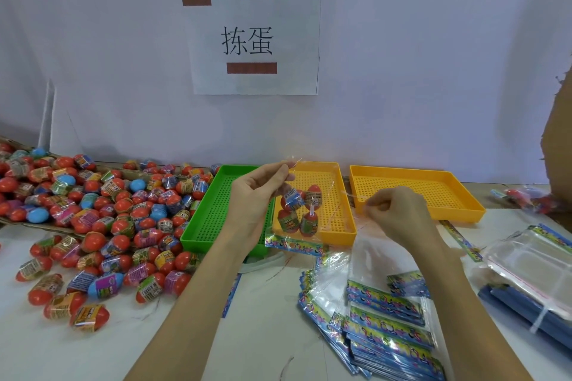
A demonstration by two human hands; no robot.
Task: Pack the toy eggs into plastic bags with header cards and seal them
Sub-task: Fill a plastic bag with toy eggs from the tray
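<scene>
A stack of empty header-card bags (387, 328) lies nearest on the white table (266, 318), beside a bundle of clear bags (526, 260) at right. A heap of loose toy eggs (102, 213) covers the left side. A green tray (216, 210) and two yellow trays (418, 195) sit against a white wall bearing a paper sign (253, 40). The left hand (257, 195) pinches the top of a plastic bag (300, 213) holding four eggs, header card hanging downward, above the nearer yellow tray. The right hand (399, 213), fingers curled, pinches a thin clear strip (349, 195).
</scene>
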